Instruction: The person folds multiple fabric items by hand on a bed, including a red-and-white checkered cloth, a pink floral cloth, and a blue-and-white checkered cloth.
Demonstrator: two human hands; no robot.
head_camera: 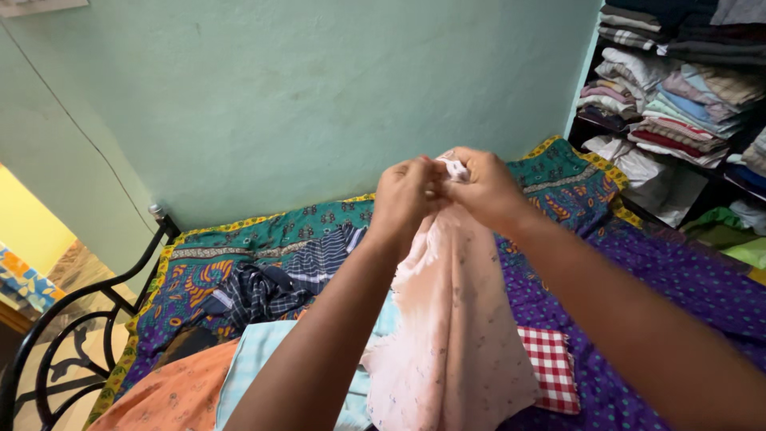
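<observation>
Single head-mounted view, looking forward and down along the person's arms across a bed (638, 271) toward a green wall (319, 96); both hands sit close, near frame centre (clothing shelves (678, 88) occupy the upper right corner).

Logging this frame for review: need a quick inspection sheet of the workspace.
Surface: bed with patterned purple and teal cover.
Job's things: pale pink garment, held up by its top edge, hanging down.
Clutter: dark striped clothes, red checked cloth, light blue cloth, orange cloth.
Grippers: left hand and right hand both pinch the garment's top, close together.
Cables: nothing seen.
Surroundings: green wall, shelves of folded clothes, black metal bed frame.
</observation>
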